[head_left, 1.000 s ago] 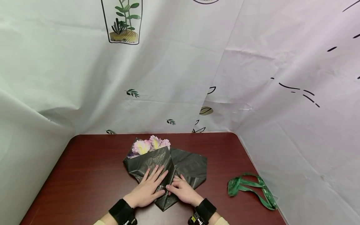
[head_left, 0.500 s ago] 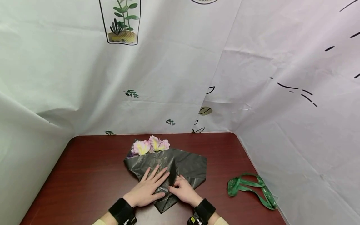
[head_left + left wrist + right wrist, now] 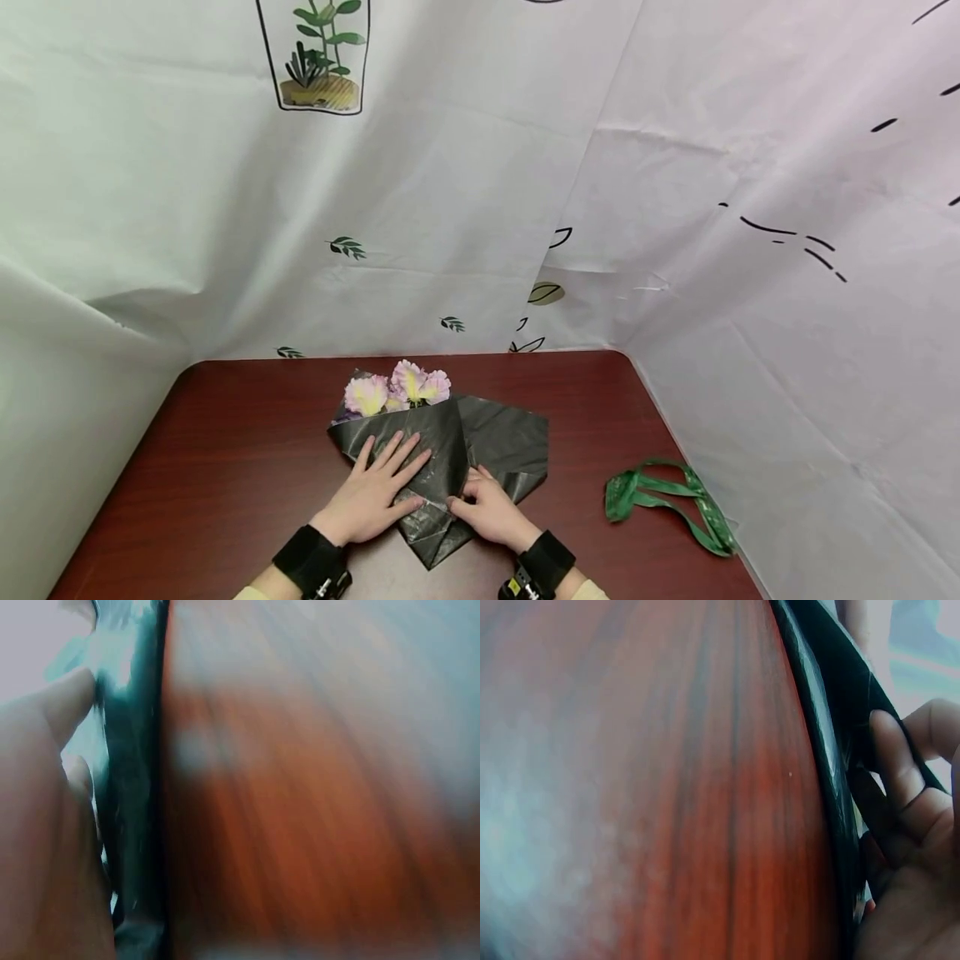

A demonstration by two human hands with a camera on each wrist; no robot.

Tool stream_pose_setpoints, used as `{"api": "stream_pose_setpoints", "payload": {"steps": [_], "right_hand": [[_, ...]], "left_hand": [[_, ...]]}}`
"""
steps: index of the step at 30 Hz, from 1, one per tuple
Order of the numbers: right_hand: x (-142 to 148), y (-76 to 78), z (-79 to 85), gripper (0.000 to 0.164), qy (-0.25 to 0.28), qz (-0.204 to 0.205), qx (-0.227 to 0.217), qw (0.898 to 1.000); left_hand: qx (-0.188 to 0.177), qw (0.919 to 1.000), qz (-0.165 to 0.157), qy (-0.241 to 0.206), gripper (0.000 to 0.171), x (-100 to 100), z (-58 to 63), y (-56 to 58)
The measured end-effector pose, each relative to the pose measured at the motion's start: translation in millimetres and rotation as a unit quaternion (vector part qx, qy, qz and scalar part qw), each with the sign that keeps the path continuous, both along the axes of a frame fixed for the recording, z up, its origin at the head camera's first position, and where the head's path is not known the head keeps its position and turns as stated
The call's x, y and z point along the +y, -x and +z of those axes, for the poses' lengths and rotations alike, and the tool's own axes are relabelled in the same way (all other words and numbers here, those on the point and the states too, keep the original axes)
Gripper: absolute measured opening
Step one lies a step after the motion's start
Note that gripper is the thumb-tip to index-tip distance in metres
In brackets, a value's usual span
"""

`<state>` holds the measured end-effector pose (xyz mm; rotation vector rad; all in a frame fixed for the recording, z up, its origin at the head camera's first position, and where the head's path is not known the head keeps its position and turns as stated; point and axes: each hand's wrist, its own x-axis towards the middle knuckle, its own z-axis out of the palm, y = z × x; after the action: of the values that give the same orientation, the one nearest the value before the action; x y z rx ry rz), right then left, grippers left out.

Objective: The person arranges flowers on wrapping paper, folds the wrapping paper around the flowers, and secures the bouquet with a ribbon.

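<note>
A bunch of pink and yellow flowers (image 3: 408, 385) pokes out of folded black wrapping paper (image 3: 442, 427) on the table, in the head view. My left hand (image 3: 369, 500) lies on the front fold with its fingers straight and spread. At the fold's right edge, my right hand (image 3: 492, 510) pinches the paper between thumb and fingers. The right wrist view shows this closer, with the paper's edge (image 3: 847, 675) passing between thumb and fingers. Stems are hidden inside the wrap. A second panel of the paper (image 3: 510, 437) spreads flat to the right.
A green ribbon (image 3: 619, 497) lies in loose loops near the right edge of the dark red-brown table (image 3: 225, 467). White printed cloth (image 3: 450, 183) hangs behind the table and along both sides.
The front fold's right edge, raised in a crease half a second ago, now lies smoother. My left hand has slid slightly left and up on the paper. My right hand keeps its place.
</note>
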<state>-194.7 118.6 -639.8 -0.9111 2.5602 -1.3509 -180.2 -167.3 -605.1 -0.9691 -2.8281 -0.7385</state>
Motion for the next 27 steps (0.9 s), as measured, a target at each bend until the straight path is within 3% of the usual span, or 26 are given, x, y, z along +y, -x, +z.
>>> {"api": "stream_pose_setpoints", "payload": {"steps": [6,14,18,20,23,27], "right_hand": [[0.4,2.2,-4.7,0.051,0.002,-0.003,0.006,1.0],[-2.0,-7.3,25.7,0.047,-0.031,-0.001,-0.037,0.999],[-1.5,-7.5,25.8,0.048,-0.028,0.002,-0.04,0.999],[-0.3,-5.3,17.3,0.048,-0.022,0.0,-0.036,0.999],[2.4,-1.2,2.1,0.045,-0.012,-0.001,-0.026,1.0],[3.3,-0.6,2.3,0.034,-0.006,0.01,-0.017,1.0]], "left_hand": [[-0.062,0.9975,0.028,0.018,0.07,-18.7,10.1,0.0],[-0.109,0.9926,0.045,0.026,0.067,-34.2,14.7,2.6],[-0.118,0.9911,0.053,0.034,0.067,-35.7,15.2,0.7],[-0.116,0.9913,0.045,0.041,0.067,-31.5,16.8,-0.7],[-0.121,0.9919,0.005,0.039,0.065,-20.6,20.1,-3.4],[-0.133,0.9892,-0.044,0.041,0.066,-6.7,22.8,-8.8]]}}
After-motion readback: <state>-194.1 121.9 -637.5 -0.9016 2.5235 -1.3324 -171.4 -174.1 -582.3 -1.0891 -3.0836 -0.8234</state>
